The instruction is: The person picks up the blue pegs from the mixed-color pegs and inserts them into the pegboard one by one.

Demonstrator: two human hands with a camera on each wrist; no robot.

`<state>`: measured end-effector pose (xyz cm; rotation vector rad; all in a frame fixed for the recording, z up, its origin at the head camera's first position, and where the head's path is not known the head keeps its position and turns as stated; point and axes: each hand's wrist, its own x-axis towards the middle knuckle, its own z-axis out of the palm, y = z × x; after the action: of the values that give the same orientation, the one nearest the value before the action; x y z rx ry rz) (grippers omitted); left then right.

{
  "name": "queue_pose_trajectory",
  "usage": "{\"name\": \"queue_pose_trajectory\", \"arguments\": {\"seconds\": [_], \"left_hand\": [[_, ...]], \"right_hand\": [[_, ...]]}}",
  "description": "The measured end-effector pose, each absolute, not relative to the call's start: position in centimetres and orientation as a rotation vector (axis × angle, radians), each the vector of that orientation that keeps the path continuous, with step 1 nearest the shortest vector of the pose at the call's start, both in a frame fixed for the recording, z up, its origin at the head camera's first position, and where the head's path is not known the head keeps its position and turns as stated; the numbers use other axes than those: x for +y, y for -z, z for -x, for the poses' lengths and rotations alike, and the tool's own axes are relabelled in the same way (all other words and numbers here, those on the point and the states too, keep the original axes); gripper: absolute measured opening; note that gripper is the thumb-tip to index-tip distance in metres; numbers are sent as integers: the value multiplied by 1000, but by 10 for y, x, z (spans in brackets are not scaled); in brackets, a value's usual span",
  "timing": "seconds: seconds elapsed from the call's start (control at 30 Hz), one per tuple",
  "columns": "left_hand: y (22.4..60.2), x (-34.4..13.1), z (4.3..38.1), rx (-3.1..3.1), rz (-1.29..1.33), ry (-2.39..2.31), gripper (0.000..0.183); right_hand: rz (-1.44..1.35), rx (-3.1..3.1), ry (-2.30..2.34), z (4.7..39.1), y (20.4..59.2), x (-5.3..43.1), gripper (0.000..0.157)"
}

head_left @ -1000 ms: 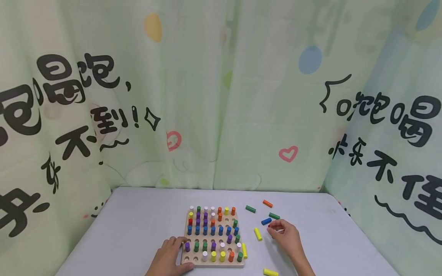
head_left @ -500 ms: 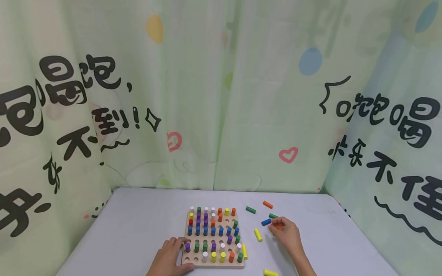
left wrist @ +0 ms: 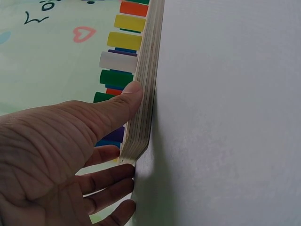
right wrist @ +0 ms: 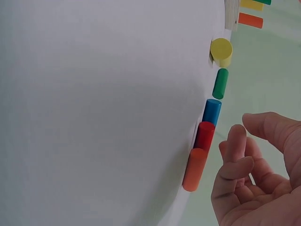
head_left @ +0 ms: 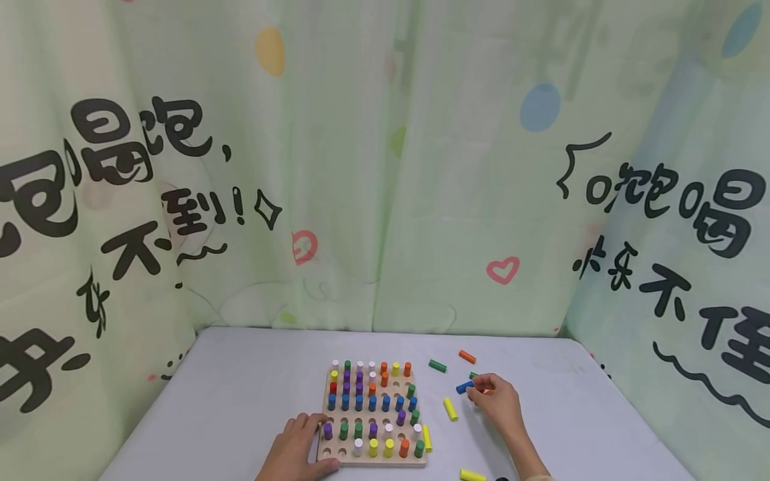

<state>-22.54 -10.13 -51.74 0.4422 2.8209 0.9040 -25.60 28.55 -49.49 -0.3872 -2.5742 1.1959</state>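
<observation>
A wooden pegboard (head_left: 373, 461) full of upright coloured pegs lies flat on the white table. My left hand (head_left: 293, 446) grips its near left corner; the thumb presses the front edge (left wrist: 143, 94), while the index fingertip lies over the left side. Right of the board, my right hand (head_left: 504, 409) hovers by loose pegs, touching a blue peg (head_left: 464, 387) or just in front of it. In the right wrist view a gap separates thumb and index finger, and they hold nothing. Beside these fingers lie a red peg (right wrist: 205, 135) and an orange peg (right wrist: 194, 170).
Farther back lie a green peg (head_left: 438, 366) and another orange peg (head_left: 467, 357). Yellow pegs lie between board and right hand (head_left: 450, 409), against the board's right side (head_left: 428, 438) and at the front (head_left: 472, 475). A printed curtain (head_left: 373, 200) surrounds the table.
My right hand has shifted slightly away from me; an orange peg now shows behind it and a green peg is more covered. The left hand and the board stay put.
</observation>
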Motion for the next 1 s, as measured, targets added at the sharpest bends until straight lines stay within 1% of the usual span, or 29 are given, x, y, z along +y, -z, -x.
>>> {"name": "queue_pose_trajectory", "arguments": {"seconds": [0.53,0.83,1.0], "left_hand": [[521,-103,227,2787,-450,-935,75],[521,-103,226,2794,-456,-937,76],[520,-102,226,2802,-450,-929,75]], "right_hand": [[407,-2621,-1103,267,497,287,26],[406,-2651,-1093,274,497,284,33],[417,-2663,-1107,276,499,283,33]]}}
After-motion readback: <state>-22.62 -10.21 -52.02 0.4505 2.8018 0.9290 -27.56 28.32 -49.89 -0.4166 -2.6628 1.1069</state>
